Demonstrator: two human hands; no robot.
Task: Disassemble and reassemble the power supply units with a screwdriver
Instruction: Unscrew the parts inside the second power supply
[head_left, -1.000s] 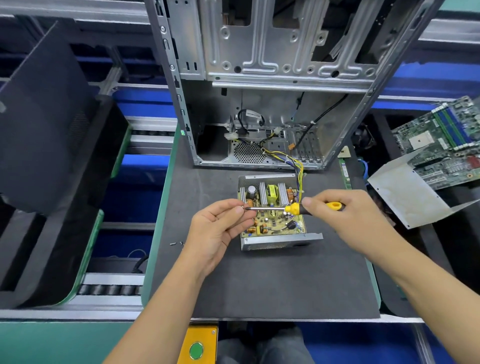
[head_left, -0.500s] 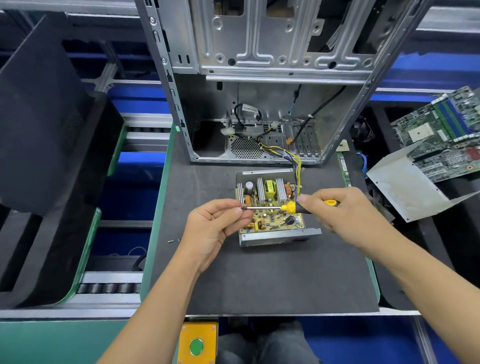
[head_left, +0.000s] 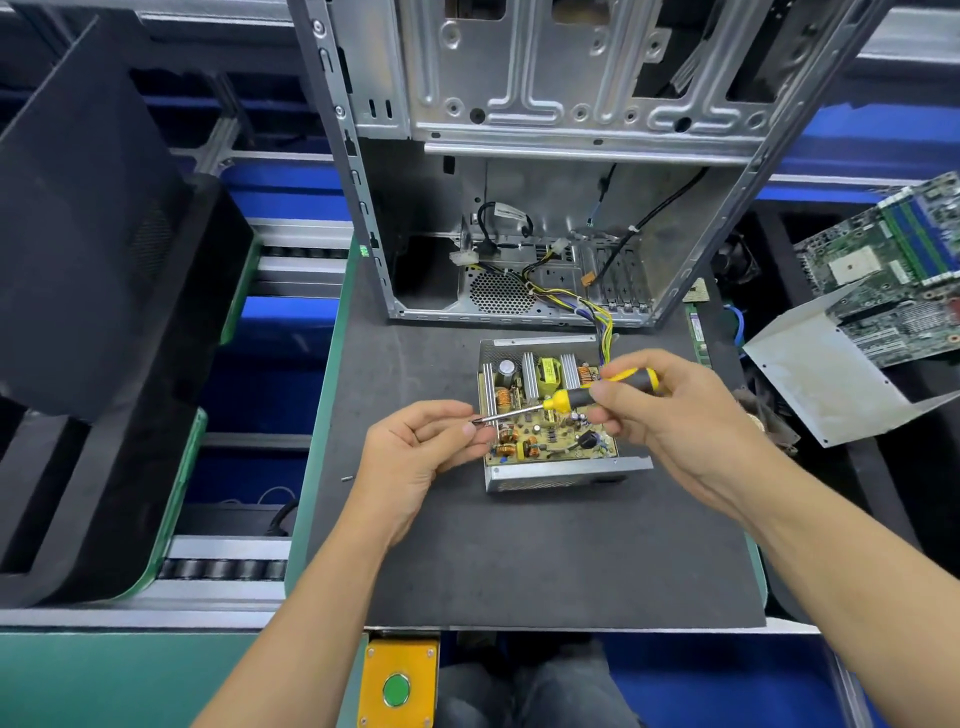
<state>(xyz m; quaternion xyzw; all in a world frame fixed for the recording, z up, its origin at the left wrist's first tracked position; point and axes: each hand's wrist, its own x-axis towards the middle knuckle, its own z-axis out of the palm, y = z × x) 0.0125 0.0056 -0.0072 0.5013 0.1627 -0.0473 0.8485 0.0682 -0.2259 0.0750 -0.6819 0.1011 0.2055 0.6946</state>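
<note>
An opened power supply unit (head_left: 550, 467) lies on the dark mat (head_left: 519, 561), its yellow circuit board exposed and its wires running back into the computer case (head_left: 519, 130). My right hand (head_left: 670, 421) grips the yellow and black screwdriver (head_left: 576, 397) by its handle, with the shaft pointing left above the board. My left hand (head_left: 415, 457) pinches at the screwdriver's tip with thumb and forefinger; whether a screw sits there is too small to tell.
A loose screw (head_left: 347, 478) lies on the mat left of my left hand. The unit's grey metal cover (head_left: 821, 379) and a green motherboard (head_left: 893, 270) sit to the right. Black foam trays (head_left: 93, 291) stand at the left. A yellow box with a green button (head_left: 397, 686) is at the near edge.
The screwdriver has tilted so its handle end sits higher and its tip lower. Both hands stay at the same place over the board.
</note>
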